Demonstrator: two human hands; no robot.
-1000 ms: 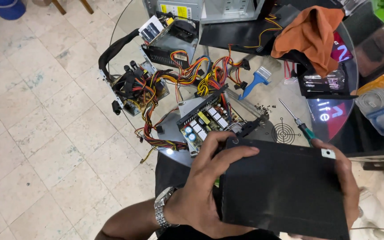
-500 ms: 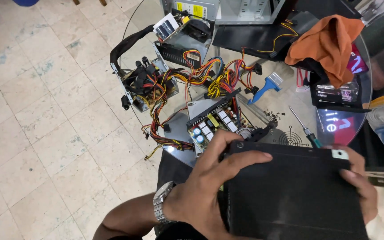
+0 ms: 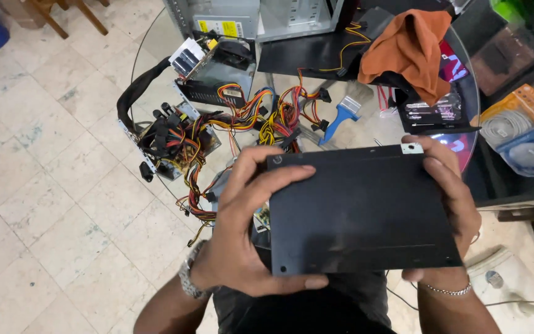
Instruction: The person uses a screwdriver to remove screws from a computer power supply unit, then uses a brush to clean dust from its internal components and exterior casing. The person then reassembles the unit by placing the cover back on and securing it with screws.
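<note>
Gripping a flat black metal cover (image 3: 363,210) above the cluttered glass table (image 3: 366,127), we clamp its edges with left hand (image 3: 245,229) and right hand (image 3: 449,204), fingers wrapped; it looks stiff, light, sharp-edged, best held by the sides.

Wire tangle (image 3: 261,120) (table (image 3: 366,127) crowded) ahead

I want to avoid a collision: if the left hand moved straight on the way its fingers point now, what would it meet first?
The left hand points right across the black panel it grips. Going straight on, it would probably meet the right hand on the opposite edge first; depth is unclear.
</note>
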